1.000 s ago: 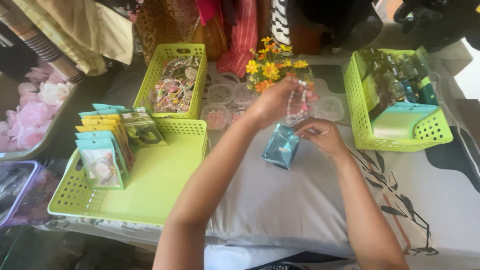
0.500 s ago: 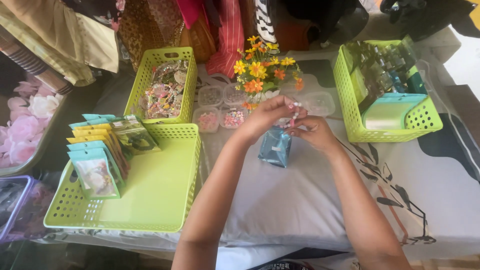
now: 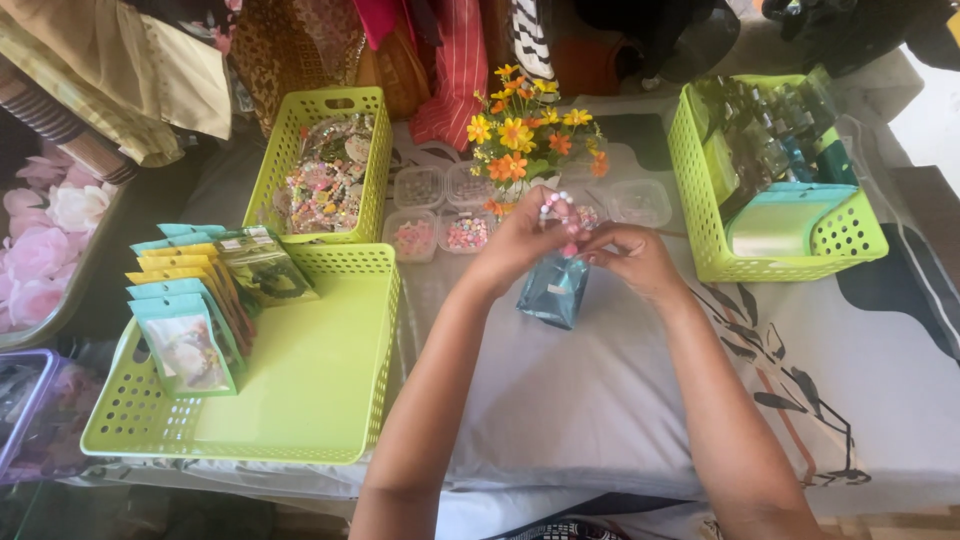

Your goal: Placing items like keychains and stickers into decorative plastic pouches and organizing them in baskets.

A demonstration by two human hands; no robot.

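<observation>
Bead bracelet lower (nearer pouch)

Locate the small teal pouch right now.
Head view, centre: the small teal pouch hangs between the left hand and right hand, above the grey cloth, just in front of the orange and yellow flower bunch.

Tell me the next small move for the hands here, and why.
Probably lower the bead bracelet into the teal pouch. The left hand holds the bracelet right above the pouch, and the right hand pinches the pouch's top, which hangs just below the fingers.
</observation>
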